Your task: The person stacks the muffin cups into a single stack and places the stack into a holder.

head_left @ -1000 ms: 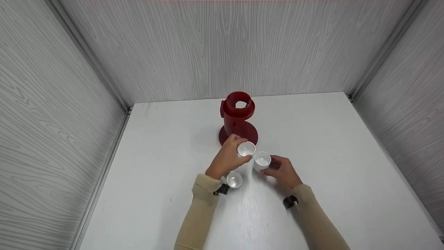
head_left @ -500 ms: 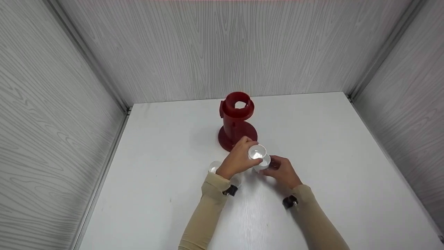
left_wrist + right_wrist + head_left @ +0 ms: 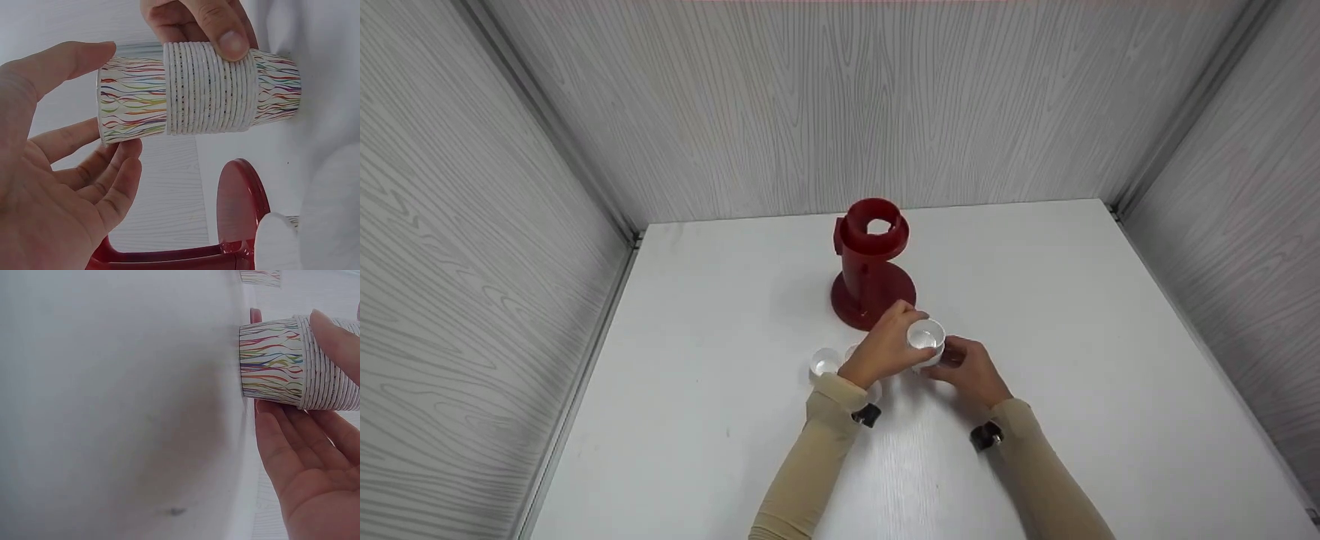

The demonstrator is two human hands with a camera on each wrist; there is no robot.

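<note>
My left hand (image 3: 881, 349) grips a striped paper cup (image 3: 132, 98) near its rim, thumb on one side and fingers on the other. The lower part of this cup sits inside a stack of nested paper cups (image 3: 211, 90), whose white rims lie close together. Around the stack my right hand (image 3: 971, 371) is curled, with the thumb across the rims in the left wrist view. The stack stands upright, its base down at the white table (image 3: 1035, 300). In the head view, the upper cup and left hand cover most of the stack.
Behind the hands stands a red plastic stand (image 3: 866, 274) with a round base and a ring-shaped top. An upright white paper cup (image 3: 824, 363) is left of the left hand. Another cup (image 3: 874, 394) is partly covered by the left wrist. Wood-grain panels (image 3: 810, 112) enclose the table.
My left hand has moved right and slightly down with its cup, from beside the stack to over and into it. The right hand and stack stay in place.
</note>
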